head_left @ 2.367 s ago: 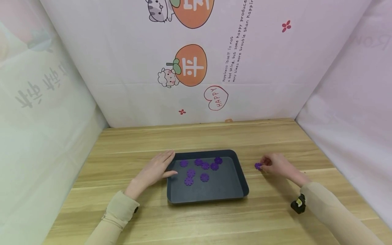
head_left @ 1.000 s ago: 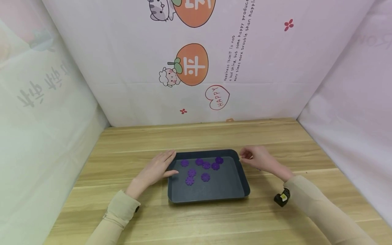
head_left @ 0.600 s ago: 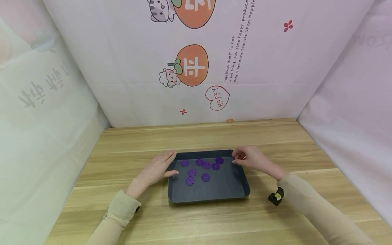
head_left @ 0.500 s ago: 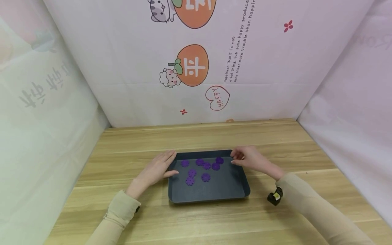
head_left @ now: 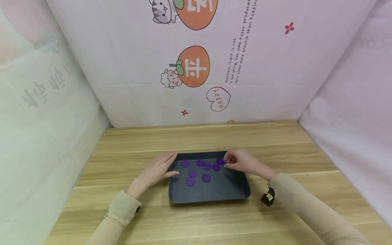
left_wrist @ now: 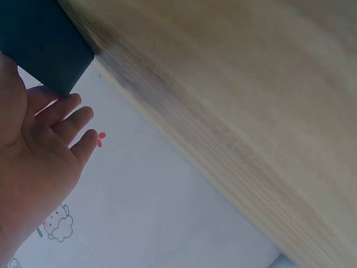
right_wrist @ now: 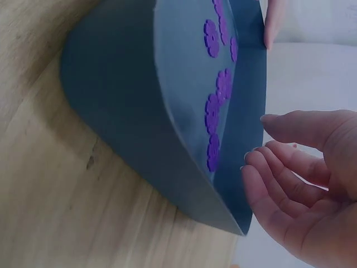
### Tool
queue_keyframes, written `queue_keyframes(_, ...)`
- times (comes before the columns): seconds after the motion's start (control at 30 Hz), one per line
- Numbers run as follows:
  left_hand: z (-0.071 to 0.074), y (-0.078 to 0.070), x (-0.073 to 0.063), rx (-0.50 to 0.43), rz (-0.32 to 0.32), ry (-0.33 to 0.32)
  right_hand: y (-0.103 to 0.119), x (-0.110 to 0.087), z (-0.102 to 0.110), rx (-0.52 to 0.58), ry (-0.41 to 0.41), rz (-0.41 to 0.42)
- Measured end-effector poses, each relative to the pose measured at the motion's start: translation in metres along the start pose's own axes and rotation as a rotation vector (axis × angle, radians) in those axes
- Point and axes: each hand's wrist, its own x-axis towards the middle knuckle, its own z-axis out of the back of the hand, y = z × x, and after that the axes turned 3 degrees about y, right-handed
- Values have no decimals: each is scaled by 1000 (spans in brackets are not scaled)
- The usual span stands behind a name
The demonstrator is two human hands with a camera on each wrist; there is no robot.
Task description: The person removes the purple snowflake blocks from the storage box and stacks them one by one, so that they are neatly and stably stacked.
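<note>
A dark grey rectangular tray stands on the wooden table, with several flat purple notched discs lying loose inside. My left hand rests on the tray's left rim with fingers extended, the thumb reaching over the inside. In the left wrist view, the left hand has its fingertips at the tray corner. Over the tray's back right corner is my right hand, close to two purple discs. The right wrist view shows the right hand loosely curled, thumb and fingers apart, nothing between them.
The wooden table extends around the tray on all sides. A printed white cloth hangs behind it, and white cloths also hang at left and right. A small black device sits on the right wrist.
My right hand has left a purple disc it was touching on the table at right and moved left over the tray. The left hand stays at the left rim.
</note>
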Motion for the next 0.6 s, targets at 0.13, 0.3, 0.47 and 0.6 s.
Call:
queue_keyframes(0.13,-2,0,0,12,-6,-3,1,3,-5,5,14,-1)
queue_keyframes(0.3,-2,1,0,8,-9,-7,1,7,-10,7,25,-10)
queue_keyframes(0.47,-2,2,0,18,-12,-13,1,11,-15,2,52,-26)
queue_keyframes(0.6,-2,2,0,25,-18,-21,4,12,-18,12,66,-48)
